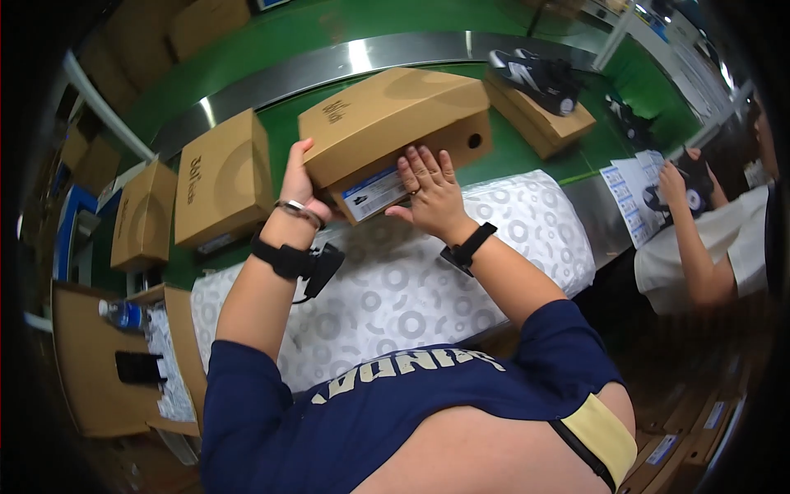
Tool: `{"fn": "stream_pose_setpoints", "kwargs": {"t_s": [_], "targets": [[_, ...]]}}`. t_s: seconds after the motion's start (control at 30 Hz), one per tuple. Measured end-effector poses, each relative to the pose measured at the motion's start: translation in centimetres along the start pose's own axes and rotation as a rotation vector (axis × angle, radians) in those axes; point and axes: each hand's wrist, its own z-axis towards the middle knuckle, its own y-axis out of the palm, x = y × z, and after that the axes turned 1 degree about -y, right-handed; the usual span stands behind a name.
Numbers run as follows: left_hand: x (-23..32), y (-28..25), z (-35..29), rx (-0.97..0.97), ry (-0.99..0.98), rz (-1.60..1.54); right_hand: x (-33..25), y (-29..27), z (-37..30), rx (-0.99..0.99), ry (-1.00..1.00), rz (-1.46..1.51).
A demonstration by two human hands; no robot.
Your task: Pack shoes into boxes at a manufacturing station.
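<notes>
A brown cardboard shoebox [395, 103] with its lid on is tilted in front of me, its near side turned toward me. My left hand [302, 183] grips its left end, thumb up along the corner and the other fingers mostly hidden. Against the near side lies my right hand [431, 188], palm to the box and fingers extended, beside and partly over a blue and white label [370, 194]. Below both hands spreads a stack of white wrapping paper with grey ring patterns [395, 280].
Two more shoeboxes [224, 181] [143, 216] stand to the left on a green conveyor. Black shoes [539, 81] rest on another box [543, 123] at far right. An open carton [90, 362] holds paper and a bottle [123, 314]. A co-worker [699, 247] handles a shoe and label sheets [632, 193] at right.
</notes>
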Motion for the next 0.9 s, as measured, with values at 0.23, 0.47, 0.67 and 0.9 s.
{"fn": "stream_pose_setpoints", "kwargs": {"t_s": [0.23,0.47,0.67,0.9], "targets": [[1.6,-5.5,2.4,-0.033,0.03,-0.157,7.5,0.7,-4.0,-0.306,0.341,-0.072],[3.3,-22.2,7.4,0.445,0.419,0.369,12.0,-3.2,-8.9,-0.466,0.709,0.135],[-1.4,-10.5,-7.1,-0.12,0.661,1.053,12.9,-3.9,-12.6,-0.925,0.682,0.21],[-5.8,-11.4,-18.4,0.007,-0.741,0.951,12.6,-3.2,-12.9,-0.866,0.682,0.18]]}}
